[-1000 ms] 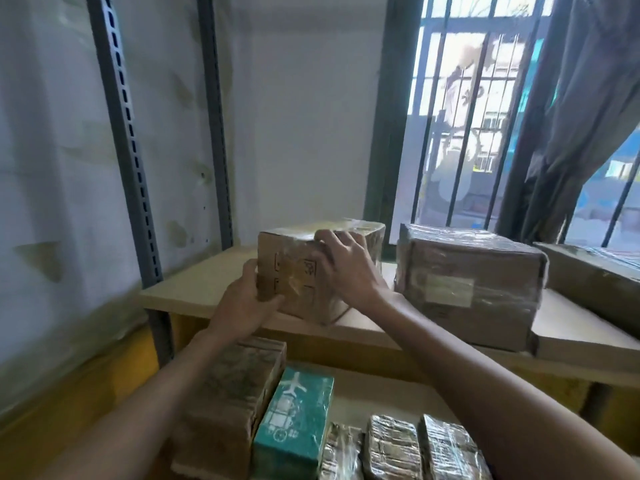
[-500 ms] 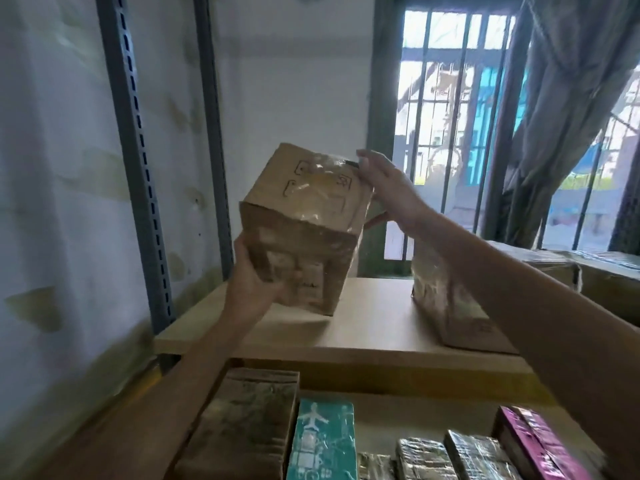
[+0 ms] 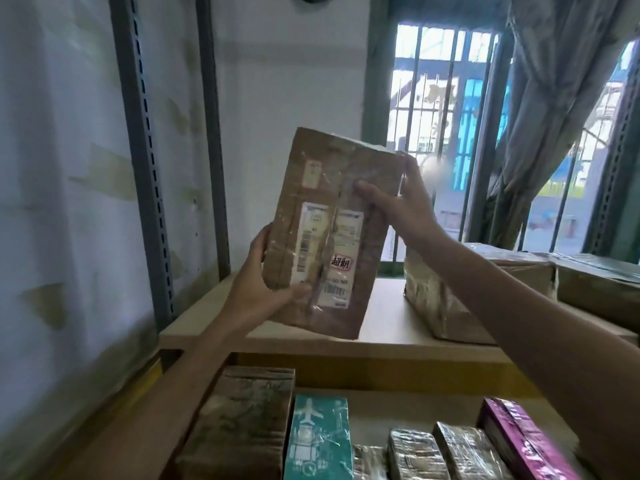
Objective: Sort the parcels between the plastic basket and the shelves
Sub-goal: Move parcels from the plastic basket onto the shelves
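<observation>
Barred window point(image 3: 446, 133) behind, wooden shelf point(image 3: 381, 327) below: the parcel point(image 3: 329, 237) is up above it, label facing us, left hand point(image 3: 266, 289) gripping its lower corner, right hand point(image 3: 401, 206) clasping its upper edge.

Hands: two, your left hand point(image 3: 256, 289) and right hand point(image 3: 403, 206).
In your grip: one taped parcel point(image 3: 332, 237).
Upper shelf point(image 3: 381, 327): two parcels, a wrapped box point(image 3: 446, 306) and a brown box point(image 3: 599, 289) far right.
Lower shelf point(image 3: 398, 408): six near you, namely one brown carton point(image 3: 242, 424), one teal box point(image 3: 318, 441), three wrapped bundles point(image 3: 412, 455), one magenta box point(image 3: 526, 445).
Left side: two grey uprights point(image 3: 138, 168).
</observation>
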Tool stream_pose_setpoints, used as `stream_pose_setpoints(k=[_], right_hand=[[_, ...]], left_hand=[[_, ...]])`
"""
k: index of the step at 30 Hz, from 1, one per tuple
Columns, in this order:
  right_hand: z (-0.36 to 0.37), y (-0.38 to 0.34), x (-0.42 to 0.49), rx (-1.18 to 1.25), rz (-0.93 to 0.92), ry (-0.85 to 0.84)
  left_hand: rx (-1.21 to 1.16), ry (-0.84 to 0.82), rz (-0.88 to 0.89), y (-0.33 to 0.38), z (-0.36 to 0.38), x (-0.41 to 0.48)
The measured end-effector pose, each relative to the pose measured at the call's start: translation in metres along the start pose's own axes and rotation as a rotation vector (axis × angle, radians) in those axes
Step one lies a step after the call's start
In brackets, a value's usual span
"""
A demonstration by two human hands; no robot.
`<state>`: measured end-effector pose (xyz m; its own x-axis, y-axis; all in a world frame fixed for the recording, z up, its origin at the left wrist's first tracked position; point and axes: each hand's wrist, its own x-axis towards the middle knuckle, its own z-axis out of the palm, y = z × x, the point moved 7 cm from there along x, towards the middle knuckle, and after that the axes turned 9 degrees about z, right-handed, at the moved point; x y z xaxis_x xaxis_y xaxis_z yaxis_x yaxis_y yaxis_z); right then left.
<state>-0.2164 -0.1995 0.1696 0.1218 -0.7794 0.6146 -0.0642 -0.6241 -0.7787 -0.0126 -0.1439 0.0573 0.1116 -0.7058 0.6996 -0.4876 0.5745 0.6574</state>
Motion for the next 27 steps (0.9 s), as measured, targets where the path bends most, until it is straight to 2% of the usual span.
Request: stream_pose_setpoints(k=[2,5,10,15,19,27], right_hand=[[-0.006,0.0,-0.004,0.042,0.026,-0.012],[-0.016,-0.008,-0.016,0.028,-0.007,-0.017],[-0.058,-0.037,-0.042,0.07,-0.077,0.006],[-0.134,-0.047,-0.076,0.064,-0.034,0.104],[-0.223,-0.048,-0.116,0.02,0.027,0.158],[-0.405,-0.022,-0.211,-0.207,0.215,0.362]], left_hand=[[-0.023,-0.035,-0.025,-0.009,0.005,-0.02],[-0.007,0.044,-0.03,0.003,0.009,-0.039],[-0.053,0.262,0.154,0.075,0.018,-0.04],[-0.072,0.294,0.233,0.131,0.088,-0.064],[-0.103,0.209,0.233,0.172,0.167,-0.086],[-0.312,-0.115,0.197,0.228,0.344,-0.136]])
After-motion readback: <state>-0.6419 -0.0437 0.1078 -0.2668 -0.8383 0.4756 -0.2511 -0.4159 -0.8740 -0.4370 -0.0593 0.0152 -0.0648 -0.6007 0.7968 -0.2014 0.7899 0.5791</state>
